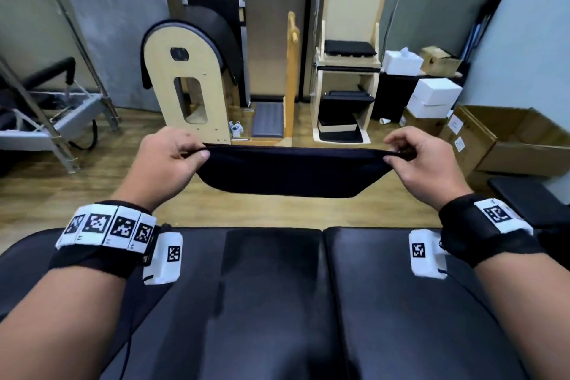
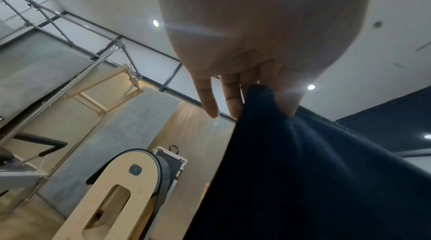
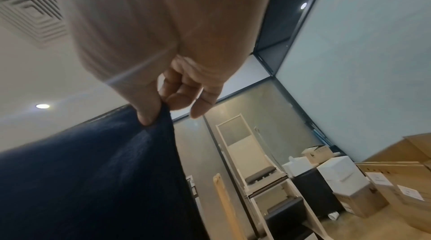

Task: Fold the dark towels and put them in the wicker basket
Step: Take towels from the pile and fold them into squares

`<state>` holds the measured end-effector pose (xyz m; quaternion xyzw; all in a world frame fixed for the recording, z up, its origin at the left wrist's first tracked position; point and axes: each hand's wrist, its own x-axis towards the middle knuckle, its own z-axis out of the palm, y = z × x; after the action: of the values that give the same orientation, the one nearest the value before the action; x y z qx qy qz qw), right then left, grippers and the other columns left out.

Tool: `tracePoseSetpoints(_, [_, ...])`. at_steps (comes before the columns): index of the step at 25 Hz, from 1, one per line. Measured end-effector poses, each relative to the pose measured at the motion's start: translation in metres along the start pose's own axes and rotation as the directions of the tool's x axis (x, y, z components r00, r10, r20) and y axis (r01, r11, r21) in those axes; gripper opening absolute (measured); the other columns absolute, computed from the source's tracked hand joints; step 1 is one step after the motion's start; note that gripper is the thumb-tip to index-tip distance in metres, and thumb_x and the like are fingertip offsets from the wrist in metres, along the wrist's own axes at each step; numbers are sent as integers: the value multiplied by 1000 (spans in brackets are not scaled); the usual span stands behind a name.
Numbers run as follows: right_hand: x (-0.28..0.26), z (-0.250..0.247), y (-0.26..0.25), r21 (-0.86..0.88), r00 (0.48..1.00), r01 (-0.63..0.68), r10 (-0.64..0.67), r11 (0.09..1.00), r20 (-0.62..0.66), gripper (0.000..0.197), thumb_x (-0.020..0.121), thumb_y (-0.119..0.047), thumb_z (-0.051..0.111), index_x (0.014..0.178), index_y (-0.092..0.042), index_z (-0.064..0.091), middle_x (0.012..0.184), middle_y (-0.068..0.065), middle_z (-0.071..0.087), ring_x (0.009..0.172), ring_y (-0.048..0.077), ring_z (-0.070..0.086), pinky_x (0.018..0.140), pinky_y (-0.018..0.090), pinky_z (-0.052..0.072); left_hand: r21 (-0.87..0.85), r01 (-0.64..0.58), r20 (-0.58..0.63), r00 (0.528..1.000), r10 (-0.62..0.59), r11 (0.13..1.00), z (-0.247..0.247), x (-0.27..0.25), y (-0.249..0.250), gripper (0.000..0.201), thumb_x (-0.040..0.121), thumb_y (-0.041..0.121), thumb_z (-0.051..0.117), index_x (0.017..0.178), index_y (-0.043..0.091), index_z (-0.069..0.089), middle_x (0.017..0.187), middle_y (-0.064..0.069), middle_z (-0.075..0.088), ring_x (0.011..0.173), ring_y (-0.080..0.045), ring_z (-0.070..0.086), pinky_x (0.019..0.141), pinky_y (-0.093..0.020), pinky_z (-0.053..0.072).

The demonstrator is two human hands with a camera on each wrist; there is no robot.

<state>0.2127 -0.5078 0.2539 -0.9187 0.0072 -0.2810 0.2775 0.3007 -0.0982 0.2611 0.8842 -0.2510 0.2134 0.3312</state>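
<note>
A dark navy towel (image 1: 290,171) hangs stretched in the air between my two hands, beyond the far edge of the black padded table (image 1: 277,302). My left hand (image 1: 172,157) pinches its left top corner between thumb and fingers. My right hand (image 1: 416,157) pinches the right top corner the same way. In the left wrist view the towel (image 2: 314,170) drops from the left hand (image 2: 268,96). In the right wrist view the towel (image 3: 93,170) falls from the pinch of my right hand (image 3: 156,113). No wicker basket is in view.
Ahead on the wooden floor stand a wooden arched barrel (image 1: 188,80), a wooden chair frame with black pads (image 1: 345,86), white boxes (image 1: 435,95) and an open cardboard box (image 1: 518,142). A metal-framed apparatus (image 1: 46,108) is at the left.
</note>
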Motion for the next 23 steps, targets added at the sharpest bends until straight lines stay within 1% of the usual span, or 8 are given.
tracePoseSetpoints(3, [-45, -5, -2, -150, 981, 128, -103, 980, 164, 24, 82, -6, 76, 101, -20, 79, 84, -3, 59, 85, 23, 57, 76, 30, 43, 125, -40, 49, 998, 34, 991, -4, -56, 9, 18, 73, 25, 70, 75, 8, 77, 80, -1, 72, 80, -24, 61, 75, -37, 52])
tracePoseSetpoints(7, [-151, 31, 26, -157, 924, -33, 89, 987, 371, 25, 78, -2, 72, 86, -23, 80, 87, -3, 71, 87, 25, 69, 82, 32, 53, 159, 109, 320, 934, -156, 981, 42, -177, 9, 3, 70, 19, 79, 69, 20, 76, 75, 9, 71, 76, -18, 64, 74, -33, 54])
tracePoseSetpoints(11, [-277, 58, 50, -293, 689, -252, 383, 922, 615, 27, 77, -7, 58, 77, -28, 75, 92, -1, 77, 99, 24, 70, 88, 28, 53, 294, 361, 570, 677, -466, 885, 90, -304, 23, 21, 72, 21, 75, 69, 29, 56, 68, 11, 62, 74, -14, 60, 69, -27, 47])
tracePoseSetpoints(13, [-320, 60, 56, -327, 563, -279, 430, 903, 706, 24, 75, -11, 53, 68, -30, 64, 90, -2, 74, 97, 23, 68, 84, 25, 51, 253, 410, 650, 599, -468, 876, 99, -349, 31, 27, 75, 14, 71, 87, 35, 58, 78, 14, 63, 81, -9, 60, 76, -25, 49])
tracePoseSetpoints(15, [-340, 53, 57, -342, 486, -243, 419, 908, 767, 18, 73, -14, 52, 70, -25, 66, 84, -5, 71, 91, 19, 68, 79, 23, 51, 266, 375, 750, 499, -435, 888, 99, -374, 40, 28, 80, 14, 68, 97, 36, 69, 89, 15, 67, 89, -1, 62, 84, -18, 46])
tracePoseSetpoints(18, [-342, 43, 49, -328, 418, -216, 391, 920, 820, 14, 72, -16, 53, 71, -20, 67, 70, -8, 65, 74, 14, 63, 71, 23, 51, 295, 350, 831, 366, -419, 889, 90, -383, 49, 15, 76, 17, 67, 66, 26, 60, 59, 12, 55, 59, 7, 50, 64, -15, 40])
tracePoseSetpoints(20, [-332, 43, 45, -329, 418, -213, 390, 920, 820, 12, 73, -15, 54, 71, -15, 66, 69, -7, 65, 73, 14, 62, 67, 23, 49, 276, 465, 824, 336, -456, 841, 86, -373, 47, 21, 76, 14, 67, 58, 23, 61, 55, 11, 54, 53, 4, 48, 61, -19, 42])
tracePoseSetpoints(23, [-304, 46, 48, -332, 481, -262, 421, 906, 769, 11, 75, -13, 54, 73, -15, 66, 72, -6, 67, 76, 17, 64, 68, 27, 49, 204, 568, 777, 402, -485, 797, 87, -345, 34, 21, 81, 11, 69, 64, 24, 68, 64, 11, 67, 60, -1, 59, 67, -21, 48])
